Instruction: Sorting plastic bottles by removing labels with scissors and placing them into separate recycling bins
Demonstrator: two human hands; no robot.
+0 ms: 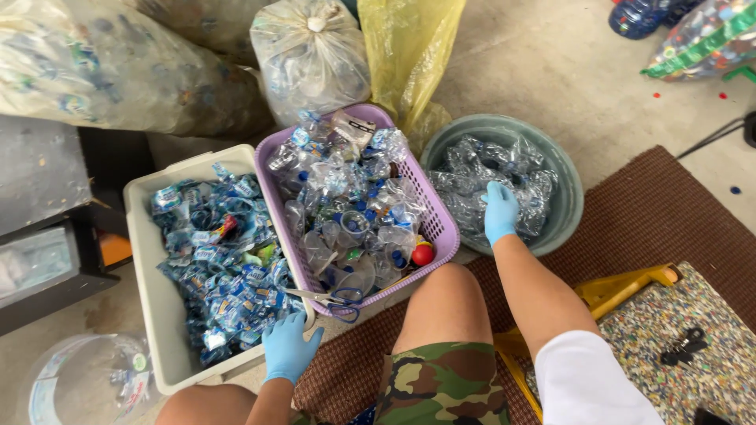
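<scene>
My left hand (289,348), in a blue glove, rests with fingers spread on the near rim of a beige bin (146,267) full of blue bottle labels. Scissors (327,300) lie just beyond it, across the corner between the bin and a purple basket (441,228) heaped with crushed clear plastic bottles and cups. My right hand (499,211), also in a blue glove, reaches into a round grey-green tub (568,189) of clear crushed bottles and touches them; whether it grips one is unclear.
Large plastic sacks of bottles (311,55) stand behind the bins, with a yellow bag (409,47) beside them. A brown mat (646,220) lies under my knees. A yellow stool frame (630,283) and a speckled surface (693,346) are at right. A clear container (79,386) sits at bottom left.
</scene>
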